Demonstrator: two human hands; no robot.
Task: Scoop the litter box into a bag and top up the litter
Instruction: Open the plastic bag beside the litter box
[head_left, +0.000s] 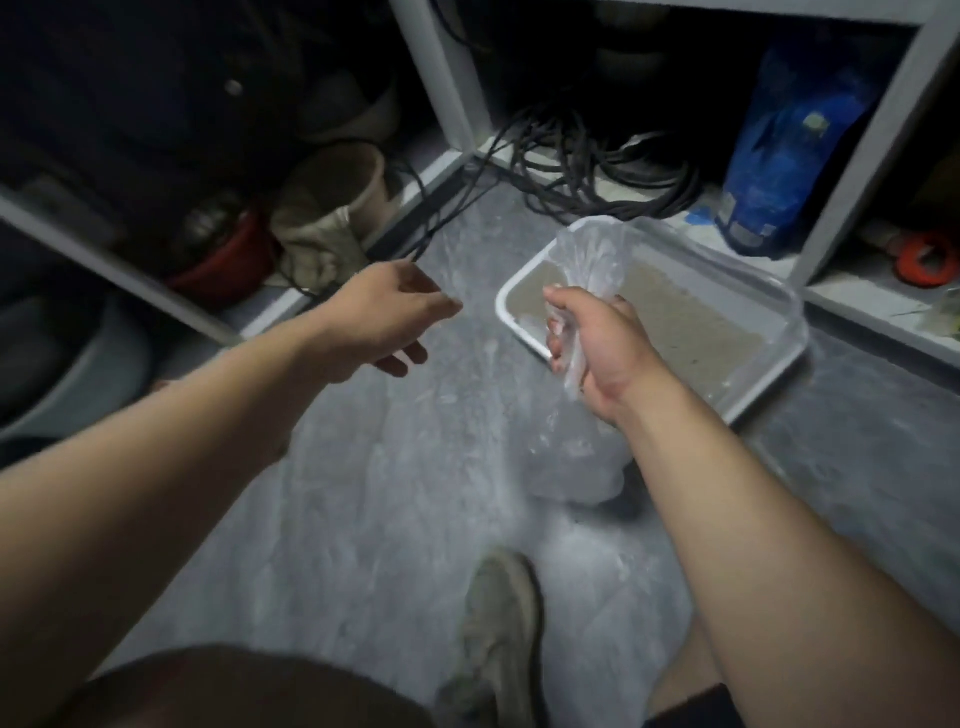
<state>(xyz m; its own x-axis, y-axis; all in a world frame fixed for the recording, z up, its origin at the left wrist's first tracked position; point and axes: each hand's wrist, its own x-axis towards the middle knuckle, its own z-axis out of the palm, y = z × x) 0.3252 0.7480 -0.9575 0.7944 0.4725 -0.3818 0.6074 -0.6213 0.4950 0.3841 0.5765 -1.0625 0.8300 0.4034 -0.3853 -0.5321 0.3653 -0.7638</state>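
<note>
right hand (597, 353) grips the bag (587, 260) bunched over the box (769, 322); left hand (384, 317) hangs loose, holding nothing; no scoop visible; top-up from the blue sack (779, 156) seems left.

A crumpled clear plastic bag (587, 260) hangs above the white litter box (524, 270) of grey-brown litter (691, 322).
</note>
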